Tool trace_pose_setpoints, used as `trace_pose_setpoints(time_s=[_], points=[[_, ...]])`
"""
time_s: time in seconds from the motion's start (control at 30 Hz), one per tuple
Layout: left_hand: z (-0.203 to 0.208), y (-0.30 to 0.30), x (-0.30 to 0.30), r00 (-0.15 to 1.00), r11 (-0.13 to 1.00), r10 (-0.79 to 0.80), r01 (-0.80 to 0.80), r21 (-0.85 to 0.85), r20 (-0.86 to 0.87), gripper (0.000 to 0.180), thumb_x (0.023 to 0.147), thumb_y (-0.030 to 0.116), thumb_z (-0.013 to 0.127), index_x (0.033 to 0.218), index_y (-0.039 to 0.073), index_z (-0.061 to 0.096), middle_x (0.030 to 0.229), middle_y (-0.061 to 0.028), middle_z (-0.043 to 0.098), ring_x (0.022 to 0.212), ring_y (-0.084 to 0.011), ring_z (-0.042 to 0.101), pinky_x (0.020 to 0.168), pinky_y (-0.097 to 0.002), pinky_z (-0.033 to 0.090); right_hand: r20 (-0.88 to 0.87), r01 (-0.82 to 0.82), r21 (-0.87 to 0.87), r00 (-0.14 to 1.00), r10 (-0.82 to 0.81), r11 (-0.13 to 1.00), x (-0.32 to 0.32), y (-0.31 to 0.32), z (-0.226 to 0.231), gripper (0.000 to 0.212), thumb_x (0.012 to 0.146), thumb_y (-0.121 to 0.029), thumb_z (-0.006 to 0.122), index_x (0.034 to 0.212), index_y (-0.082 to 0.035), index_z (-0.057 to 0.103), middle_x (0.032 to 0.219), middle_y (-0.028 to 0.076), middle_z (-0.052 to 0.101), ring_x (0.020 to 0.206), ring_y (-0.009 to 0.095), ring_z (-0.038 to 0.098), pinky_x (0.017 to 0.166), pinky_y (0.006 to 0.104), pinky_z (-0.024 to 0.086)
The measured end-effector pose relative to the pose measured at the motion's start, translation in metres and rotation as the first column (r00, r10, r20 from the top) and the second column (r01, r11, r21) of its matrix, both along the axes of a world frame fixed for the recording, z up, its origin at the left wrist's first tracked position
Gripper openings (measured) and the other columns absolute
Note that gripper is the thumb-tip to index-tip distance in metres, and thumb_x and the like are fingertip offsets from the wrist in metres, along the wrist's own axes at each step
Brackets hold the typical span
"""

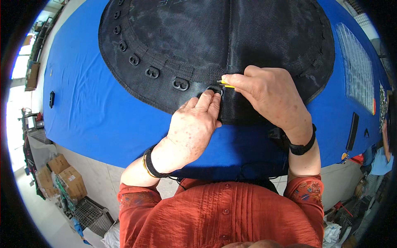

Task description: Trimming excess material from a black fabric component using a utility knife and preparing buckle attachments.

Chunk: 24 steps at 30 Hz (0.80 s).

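Red cloth of the person's shirt lies nearest the camera, the dark table edge just beyond it. On the blue tablecloth a round-edged black mat is spread before the person, with black plastic buckles set along its curved border. At the near end of that row, the left hand lays its fingertips on one more buckle; whether it clamps the piece or only presses it, I cannot tell. Just beside, the right hand is closed in a pinch on a small yellow tool, its tip near that buckle. To the right on the cloth lies a clear plastic packet, its pale contents hard to make out, an orange mark at its near corner. A black strip lies nearer the person. On the floor at left, brown cardboard boxes are stacked; one bears a pale label too small to read. Beside them stands a wire crate; what it holds is unclear. Faint pale marks near the mat's far edge are unreadable.
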<state>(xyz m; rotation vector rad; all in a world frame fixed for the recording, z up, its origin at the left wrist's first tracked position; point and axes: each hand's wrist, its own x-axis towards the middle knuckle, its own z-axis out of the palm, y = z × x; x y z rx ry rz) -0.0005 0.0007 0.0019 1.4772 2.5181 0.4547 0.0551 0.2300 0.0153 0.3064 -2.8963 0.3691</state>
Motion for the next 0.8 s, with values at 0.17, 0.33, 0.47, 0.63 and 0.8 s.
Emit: trace_pose_setpoints(time_s=[0.17, 0.33, 0.47, 0.63, 0.8], points=[[0.000, 0.001, 0.000, 1.000, 1.000, -0.001, 0.001, -0.008, 0.004, 0.069, 0.081, 0.017, 0.085, 0.142, -0.002, 0.061, 0.138, -0.0177, 0.062, 0.114, -0.0358, 0.069, 0.094, -0.0426, 0.060, -0.022, -0.010, 0.002, 1.000, 0.010, 1.000, -0.003, 0.003, -0.003, 0.017, 0.094, -0.018, 0.070, 0.109, -0.019, 0.079, 0.077, 0.008, 0.066, 0.070, 0.028, 0.072, 0.062, 0.0404, 0.057], [-0.001, -0.001, -0.001, 1.000, 1.000, -0.009, 0.009, 0.002, -0.003, 0.069, 0.080, 0.016, 0.085, 0.142, -0.002, 0.061, 0.139, -0.0178, 0.062, 0.112, -0.0363, 0.069, 0.093, -0.0431, 0.060, -0.064, -0.045, -0.124, 0.997, 0.037, 0.991, -0.007, 0.009, -0.013, 0.016, 0.095, -0.021, 0.071, 0.109, -0.020, 0.079, 0.075, 0.008, 0.065, 0.070, 0.031, 0.071, 0.061, 0.0416, 0.056], [-0.002, -0.001, 0.000, 1.000, 1.000, -0.008, 0.008, 0.015, -0.006, 0.069, 0.080, 0.016, 0.085, 0.142, -0.002, 0.061, 0.139, -0.0179, 0.062, 0.112, -0.0366, 0.069, 0.093, -0.0436, 0.060, -0.051, -0.038, -0.132, 0.998, 0.032, 0.990, -0.007, 0.010, -0.015, 0.016, 0.094, -0.022, 0.073, 0.109, -0.021, 0.079, 0.076, 0.008, 0.066, 0.070, 0.031, 0.070, 0.061, 0.0418, 0.055], [-0.002, 0.000, 0.000, 1.000, 1.000, -0.006, 0.007, 0.020, -0.002, 0.070, 0.080, 0.017, 0.086, 0.142, -0.002, 0.061, 0.138, -0.0179, 0.062, 0.111, -0.0366, 0.070, 0.092, -0.0434, 0.061, -0.042, -0.034, -0.131, 0.999, 0.029, 0.991, -0.006, 0.010, -0.013, 0.018, 0.093, -0.022, 0.075, 0.111, -0.020, 0.079, 0.077, 0.007, 0.066, 0.070, 0.030, 0.069, 0.061, 0.0416, 0.054], [-0.004, 0.000, 0.001, 1.000, 1.000, -0.002, 0.002, 0.010, -0.021, 0.069, 0.079, 0.017, 0.086, 0.141, -0.002, 0.062, 0.138, -0.0179, 0.063, 0.110, -0.0364, 0.070, 0.092, -0.0432, 0.061, -0.070, -0.061, -0.226, 0.996, 0.047, 0.972, -0.008, 0.005, -0.012, 0.020, 0.093, -0.022, 0.074, 0.113, -0.022, 0.080, 0.077, 0.006, 0.065, 0.069, 0.029, 0.069, 0.061, 0.0415, 0.054]])
